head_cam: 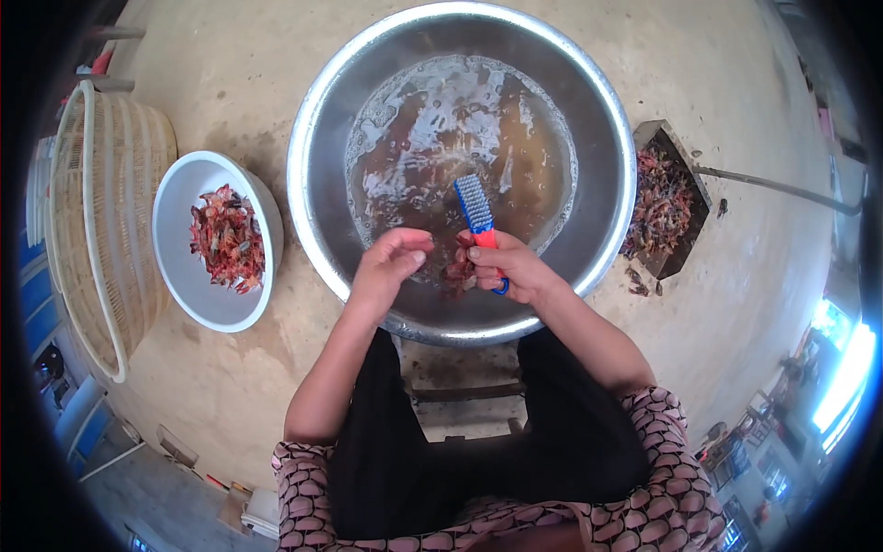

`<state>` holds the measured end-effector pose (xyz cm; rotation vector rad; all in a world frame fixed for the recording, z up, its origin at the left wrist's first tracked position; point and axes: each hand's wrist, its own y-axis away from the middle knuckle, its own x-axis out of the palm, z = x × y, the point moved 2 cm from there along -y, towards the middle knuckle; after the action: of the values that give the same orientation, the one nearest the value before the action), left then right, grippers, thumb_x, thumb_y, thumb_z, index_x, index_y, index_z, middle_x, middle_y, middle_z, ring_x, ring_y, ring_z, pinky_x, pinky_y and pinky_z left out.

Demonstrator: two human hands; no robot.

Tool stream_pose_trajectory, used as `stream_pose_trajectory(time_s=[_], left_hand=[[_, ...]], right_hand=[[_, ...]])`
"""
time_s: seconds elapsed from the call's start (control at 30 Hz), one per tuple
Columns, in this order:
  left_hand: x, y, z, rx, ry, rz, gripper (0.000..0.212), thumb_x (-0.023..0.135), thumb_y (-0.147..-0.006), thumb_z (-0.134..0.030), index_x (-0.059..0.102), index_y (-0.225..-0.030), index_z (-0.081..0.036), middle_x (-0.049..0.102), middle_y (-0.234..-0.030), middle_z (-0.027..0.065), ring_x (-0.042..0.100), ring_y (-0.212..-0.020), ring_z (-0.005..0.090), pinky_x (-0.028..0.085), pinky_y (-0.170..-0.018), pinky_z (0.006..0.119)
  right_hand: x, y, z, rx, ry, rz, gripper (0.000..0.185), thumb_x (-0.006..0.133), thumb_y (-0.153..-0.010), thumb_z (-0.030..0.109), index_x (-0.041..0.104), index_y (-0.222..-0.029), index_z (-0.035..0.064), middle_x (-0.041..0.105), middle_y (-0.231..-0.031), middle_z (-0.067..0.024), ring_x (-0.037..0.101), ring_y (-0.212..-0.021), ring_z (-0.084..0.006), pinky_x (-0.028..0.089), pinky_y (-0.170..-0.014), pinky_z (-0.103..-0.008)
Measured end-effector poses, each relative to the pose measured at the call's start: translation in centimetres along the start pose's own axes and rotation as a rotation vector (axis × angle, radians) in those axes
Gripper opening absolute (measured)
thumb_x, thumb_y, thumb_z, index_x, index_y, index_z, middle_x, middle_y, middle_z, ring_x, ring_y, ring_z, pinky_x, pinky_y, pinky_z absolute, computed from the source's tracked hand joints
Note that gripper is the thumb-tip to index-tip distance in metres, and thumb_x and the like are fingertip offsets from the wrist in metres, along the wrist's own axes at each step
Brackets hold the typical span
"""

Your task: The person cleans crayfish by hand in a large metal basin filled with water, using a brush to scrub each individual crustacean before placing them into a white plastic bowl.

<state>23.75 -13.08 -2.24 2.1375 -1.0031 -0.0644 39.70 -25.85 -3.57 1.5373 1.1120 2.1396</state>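
Note:
My right hand point(514, 265) grips the red handle of a small scrub brush point(474, 200) with a blue head and grey bristles. The bristles face up. A dark red crayfish point(457, 274) hangs by the fingers of that hand; whether the fingers clasp it is partly hidden. To its left, my left hand point(392, 265) is half curled, thumb and forefinger slightly apart, with nothing plainly between them. Both hands are over the near part of a large metal basin point(321, 90) holding murky brown water point(538, 145) with foam at its edge.
A white plastic bowl point(176, 228) with red crayfish point(231, 238) stands left of the basin, beside a tall woven basket point(148, 179). On the right, a long-handled dustpan point(683, 255) holds a heap of dark crayfish pieces point(659, 200). Scraps point(638, 283) lie on the concrete floor point(745, 276).

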Motion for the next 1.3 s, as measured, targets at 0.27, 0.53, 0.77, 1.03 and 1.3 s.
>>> stream_pose_trajectory(time_s=[0.27,0.53,0.77,1.03,1.3], left_hand=[[2.2,-0.4,0.8,-0.154,0.104,0.217,0.046,0.061,-0.084,-0.023,0.045,-0.124,-0.004,0.053,-0.112,0.0058,0.049,-0.101,0.0123,0.040,-0.084,0.026],[1.6,-0.1,-0.3,-0.134,0.031,0.286,0.030,0.062,-0.081,-0.018,0.059,-0.104,0.001,0.058,-0.094,0.0039,0.053,-0.089,0.0114,0.040,-0.084,0.025],[0.8,-0.7,0.4,0.011,0.157,0.116,0.024,0.056,-0.082,-0.019,0.062,-0.076,0.004,0.061,-0.082,0.0098,0.057,-0.083,0.0169,0.041,-0.075,0.028],[1.6,-0.8,-0.4,-0.006,0.171,-0.038,0.032,0.057,-0.078,-0.018,0.053,-0.051,-0.002,0.051,-0.053,0.0077,0.050,-0.057,0.0172,0.038,-0.062,0.028],[1.0,-1.6,0.9,0.054,0.212,-0.117,0.040,0.057,-0.087,-0.034,0.047,-0.059,-0.007,0.048,-0.058,0.0041,0.052,-0.063,0.0178,0.040,-0.060,0.029]], right_hand=[[1.2,1.0,1.4,-0.232,0.033,0.257,0.039,0.041,-0.068,-0.005,0.049,-0.106,0.0019,0.054,-0.078,-0.0081,0.045,-0.058,-0.0098,0.035,-0.050,-0.0197],[0.7,0.3,1.5,-0.431,0.118,0.201,0.042,0.039,-0.065,-0.003,0.049,-0.105,0.0025,0.054,-0.077,-0.0093,0.046,-0.060,-0.0119,0.036,-0.053,-0.0209],[1.9,0.8,1.4,-0.289,0.020,0.301,0.039,0.051,-0.081,0.006,0.043,-0.118,0.0037,0.056,-0.096,-0.0096,0.046,-0.058,-0.0102,0.036,-0.051,-0.0191],[3.6,-0.7,0.5,-0.499,0.653,-0.003,0.053,0.066,-0.075,-0.002,0.042,-0.122,0.0009,0.060,-0.103,-0.0094,0.061,-0.079,-0.0137,0.049,-0.064,-0.0225],[4.2,0.6,0.5,-0.258,0.461,-0.113,0.036,0.057,-0.081,0.000,0.045,-0.116,-0.0004,0.057,-0.081,-0.0070,0.059,-0.058,-0.0120,0.038,-0.041,-0.0198]])
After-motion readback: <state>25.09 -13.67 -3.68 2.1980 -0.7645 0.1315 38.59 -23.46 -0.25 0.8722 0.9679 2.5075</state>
